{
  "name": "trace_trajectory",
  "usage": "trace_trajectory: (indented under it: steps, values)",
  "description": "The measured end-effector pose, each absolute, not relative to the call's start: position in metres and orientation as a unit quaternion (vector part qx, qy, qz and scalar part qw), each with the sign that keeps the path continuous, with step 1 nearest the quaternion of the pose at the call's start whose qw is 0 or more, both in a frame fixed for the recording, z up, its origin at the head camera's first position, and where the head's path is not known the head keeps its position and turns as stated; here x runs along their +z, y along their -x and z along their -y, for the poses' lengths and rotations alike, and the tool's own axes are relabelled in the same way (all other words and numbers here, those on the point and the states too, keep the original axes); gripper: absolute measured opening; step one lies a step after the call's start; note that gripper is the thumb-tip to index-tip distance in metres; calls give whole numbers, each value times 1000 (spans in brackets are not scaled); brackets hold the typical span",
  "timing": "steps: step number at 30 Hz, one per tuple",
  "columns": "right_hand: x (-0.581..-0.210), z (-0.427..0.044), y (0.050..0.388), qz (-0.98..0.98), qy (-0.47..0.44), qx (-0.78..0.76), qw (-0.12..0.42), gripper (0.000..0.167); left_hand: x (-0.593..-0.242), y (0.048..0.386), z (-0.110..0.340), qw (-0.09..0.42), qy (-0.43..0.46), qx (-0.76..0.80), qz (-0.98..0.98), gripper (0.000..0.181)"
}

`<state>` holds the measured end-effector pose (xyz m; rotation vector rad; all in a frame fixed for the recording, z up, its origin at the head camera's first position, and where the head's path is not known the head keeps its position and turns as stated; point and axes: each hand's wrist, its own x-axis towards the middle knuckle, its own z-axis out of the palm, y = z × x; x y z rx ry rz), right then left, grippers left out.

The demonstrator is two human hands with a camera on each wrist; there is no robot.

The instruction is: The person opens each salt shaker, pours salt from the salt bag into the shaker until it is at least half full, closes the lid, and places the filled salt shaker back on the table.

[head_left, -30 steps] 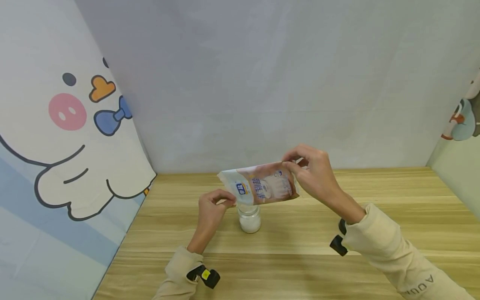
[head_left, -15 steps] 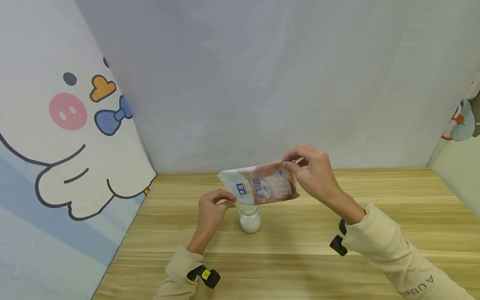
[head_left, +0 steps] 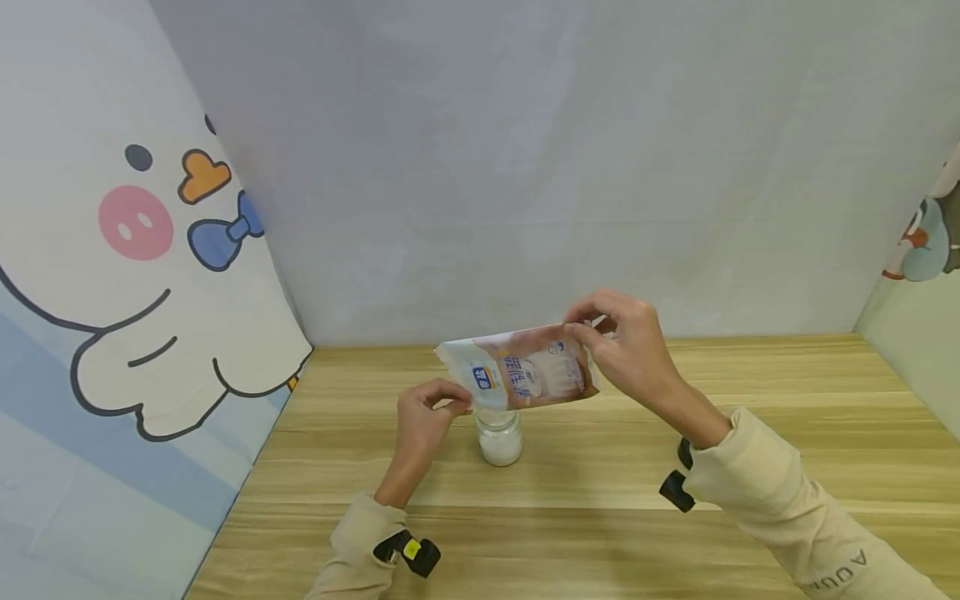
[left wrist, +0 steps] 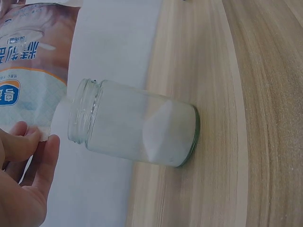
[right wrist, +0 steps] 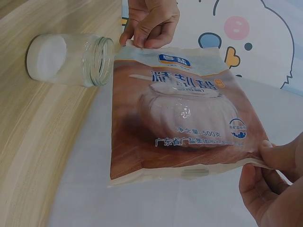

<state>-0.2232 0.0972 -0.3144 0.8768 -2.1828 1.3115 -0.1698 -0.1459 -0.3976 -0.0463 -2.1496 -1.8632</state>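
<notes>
A brown and pale-blue salt bag [head_left: 536, 367] is held tilted above an open glass jar [head_left: 500, 442], its pale end lower and over the jar's mouth. My left hand [head_left: 427, 421] pinches the corner of that lower end between thumb and fingers. Up at the brown end, my right hand [head_left: 626, 342] grips the far corner. In the left wrist view, white salt [left wrist: 163, 132] lies heaped in the bottom of the jar, sloping to one side. The right wrist view shows the bag's printed front, with the jar's rim close beside its edge.
The jar stands upright on a wood-grain table [head_left: 600, 533]. A plain pale backdrop [head_left: 562, 167] rises behind the table's far edge, and a cartoon-printed sheet [head_left: 150, 333] hangs at the left.
</notes>
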Motion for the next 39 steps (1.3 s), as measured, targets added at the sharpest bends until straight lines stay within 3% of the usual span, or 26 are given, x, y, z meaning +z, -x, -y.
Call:
trace_trajectory:
  steps: [39]
  values:
    - [-314,-96,222,787,-321,476,224,9,-401,172,147,151,27,-658,738,8]
